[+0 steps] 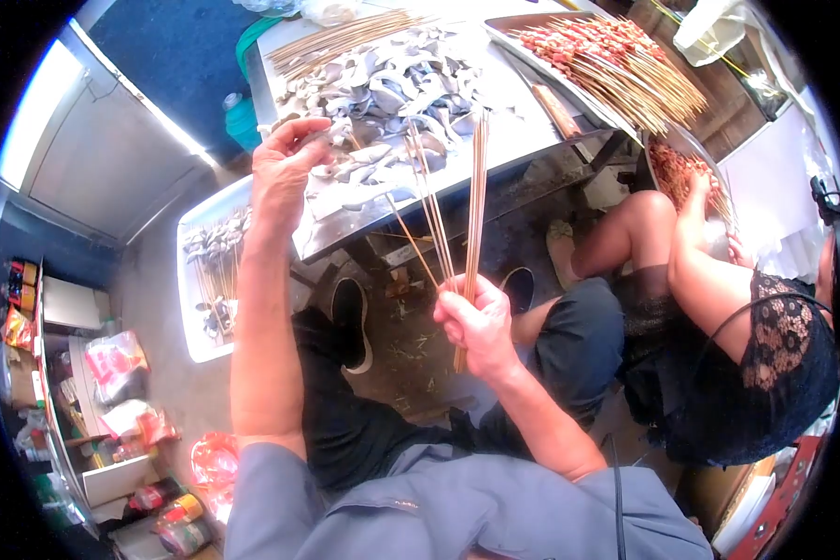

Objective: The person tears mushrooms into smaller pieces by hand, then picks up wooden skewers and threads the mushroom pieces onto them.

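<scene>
My left hand (291,170) is raised over the table's near left corner, its fingers pinched on what looks like a pale piece of oyster mushroom (341,129). Its fingertips partly hide that piece. In front of my body, my right hand (477,325) is closed around a bundle of thin wooden skewers (477,201). Several of them fan upward, and one leans left toward the mushrooms. A heap of grey-white oyster mushroom pieces (397,93) covers much of the white table (331,229) beyond both hands.
Loose skewers (341,42) lie behind the heap. A tray (504,39) of meat skewers stands at back right. Beside me, a person's hand (703,187) reaches into a bowl of meat (677,166). A white tub (196,327) at left holds mushroom skewers. Shelves (65,401) stand far left.
</scene>
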### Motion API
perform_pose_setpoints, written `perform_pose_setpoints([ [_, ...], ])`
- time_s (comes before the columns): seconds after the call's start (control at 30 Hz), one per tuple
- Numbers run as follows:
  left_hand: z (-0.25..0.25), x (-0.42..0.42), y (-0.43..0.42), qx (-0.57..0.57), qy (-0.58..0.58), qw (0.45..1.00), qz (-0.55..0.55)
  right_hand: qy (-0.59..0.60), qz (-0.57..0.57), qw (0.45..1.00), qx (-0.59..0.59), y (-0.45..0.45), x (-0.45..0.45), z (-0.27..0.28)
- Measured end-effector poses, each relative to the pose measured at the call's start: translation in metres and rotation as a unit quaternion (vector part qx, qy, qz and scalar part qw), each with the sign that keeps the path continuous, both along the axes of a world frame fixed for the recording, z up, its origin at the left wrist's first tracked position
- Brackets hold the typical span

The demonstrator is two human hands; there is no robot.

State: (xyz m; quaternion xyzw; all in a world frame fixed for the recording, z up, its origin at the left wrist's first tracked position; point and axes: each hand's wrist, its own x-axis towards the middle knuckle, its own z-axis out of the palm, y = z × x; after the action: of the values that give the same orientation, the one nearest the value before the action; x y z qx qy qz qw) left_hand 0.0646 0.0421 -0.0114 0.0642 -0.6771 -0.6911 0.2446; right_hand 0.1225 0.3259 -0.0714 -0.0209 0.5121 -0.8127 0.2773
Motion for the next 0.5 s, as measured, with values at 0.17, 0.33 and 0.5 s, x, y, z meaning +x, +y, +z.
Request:
perform_pose_setpoints([
  [0.17,0.003,0.001,0.011,0.047,0.015,0.999,-0.011,0.047,0.015,0.998,0.033,-0.001,0.003,0.002],
  [0.33,0.002,0.001,0.011,0.133,0.036,0.99,-0.042,0.055,0.006,0.998,0.034,-0.001,0.004,0.0],
  [0.5,0.003,0.001,0.011,0.168,0.05,0.982,-0.066,0.048,0.003,0.998,0.035,0.0,0.004,0.002],
])
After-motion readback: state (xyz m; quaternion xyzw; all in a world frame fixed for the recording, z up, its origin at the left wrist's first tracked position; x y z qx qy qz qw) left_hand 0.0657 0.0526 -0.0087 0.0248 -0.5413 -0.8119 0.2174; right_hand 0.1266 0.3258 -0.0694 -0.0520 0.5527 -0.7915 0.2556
